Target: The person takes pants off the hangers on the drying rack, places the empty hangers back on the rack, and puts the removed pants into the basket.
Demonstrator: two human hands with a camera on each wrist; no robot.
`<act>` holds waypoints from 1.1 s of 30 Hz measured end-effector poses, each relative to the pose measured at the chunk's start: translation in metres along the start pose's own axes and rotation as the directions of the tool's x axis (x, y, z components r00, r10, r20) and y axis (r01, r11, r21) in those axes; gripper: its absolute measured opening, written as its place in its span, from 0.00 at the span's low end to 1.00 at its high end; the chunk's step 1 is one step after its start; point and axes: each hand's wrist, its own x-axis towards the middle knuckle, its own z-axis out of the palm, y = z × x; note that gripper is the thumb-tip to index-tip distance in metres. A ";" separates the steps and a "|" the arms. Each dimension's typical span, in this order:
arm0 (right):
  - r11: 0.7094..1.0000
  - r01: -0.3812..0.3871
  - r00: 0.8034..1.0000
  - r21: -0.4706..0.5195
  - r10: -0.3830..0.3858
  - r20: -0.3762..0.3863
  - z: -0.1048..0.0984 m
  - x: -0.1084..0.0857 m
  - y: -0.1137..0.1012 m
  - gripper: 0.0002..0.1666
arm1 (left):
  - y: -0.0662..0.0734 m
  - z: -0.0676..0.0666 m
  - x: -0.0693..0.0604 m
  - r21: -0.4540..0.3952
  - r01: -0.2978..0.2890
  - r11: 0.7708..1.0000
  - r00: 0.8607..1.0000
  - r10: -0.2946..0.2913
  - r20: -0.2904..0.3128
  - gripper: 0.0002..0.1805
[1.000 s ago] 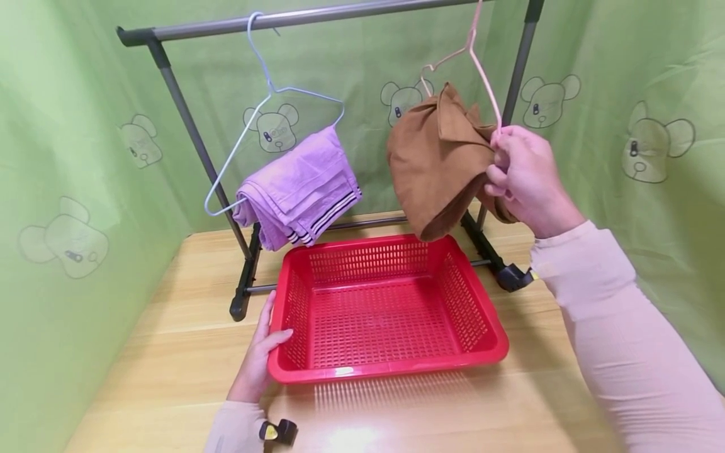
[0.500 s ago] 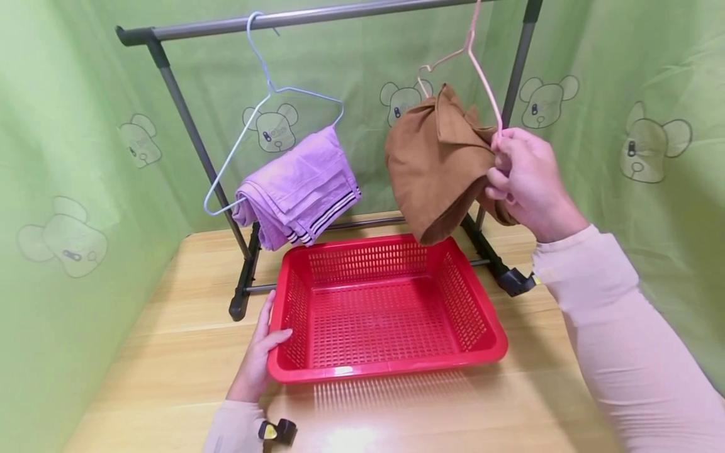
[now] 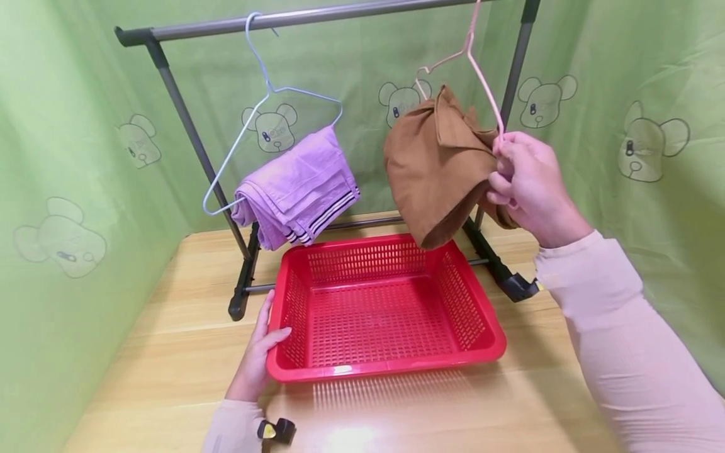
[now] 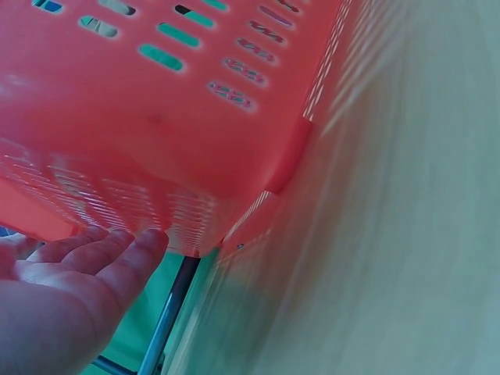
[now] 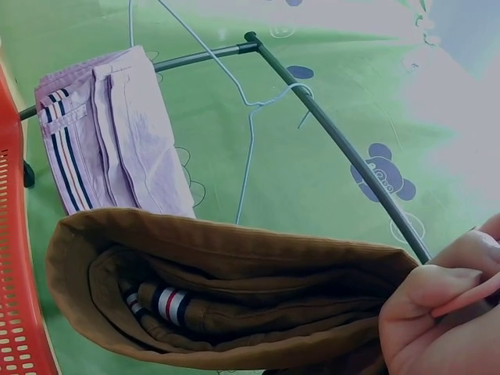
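My right hand (image 3: 529, 182) pinches the lower right corner of a pink hanger (image 3: 483, 82), its thumb and fingertips around the wire. A folded brown garment (image 3: 433, 167) drapes over this hanger, beside the hand. Seen from the right wrist, a striped band (image 5: 170, 305) shows inside the brown folds. My left hand (image 3: 257, 352) holds the left rim of a red plastic basket (image 3: 385, 366), thumb over the rim and fingers outside. In the left wrist view those fingers (image 4: 129, 262) lie along the basket's outer wall.
A metal clothes rack (image 3: 340, 12) stands behind the basket. On its left hangs a blue hanger (image 3: 263, 94) with folded lilac cloth (image 3: 300, 182) with striped edging. Green curtains (image 3: 62, 157) close in the wooden tabletop (image 3: 170, 352).
My right hand has shifted slightly down and to the right, and the lower edge of the brown garment sits a little lower. The left hand keeps its hold on the basket.
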 end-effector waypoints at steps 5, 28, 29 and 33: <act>1.000 0.000 1.000 -0.001 0.000 0.010 -0.001 -0.003 0.000 0.09 | 0.001 0.001 0.001 0.002 0.021 1.000 0.999 -0.021 -0.036 0.44; 1.000 -0.015 0.999 -0.018 0.015 0.050 -0.002 -0.019 0.006 0.10 | 0.022 0.004 0.001 0.484 -0.001 0.875 0.988 0.075 -0.134 0.40; 1.000 -0.016 0.998 -0.017 0.017 0.054 -0.002 -0.019 0.007 0.10 | 0.023 0.004 0.001 0.492 -0.003 0.871 0.987 0.081 -0.137 0.41; 1.000 -0.010 0.997 -0.012 0.011 0.074 -0.003 -0.022 0.009 0.10 | 0.027 0.003 0.001 0.549 -0.019 0.836 0.980 0.124 -0.155 0.43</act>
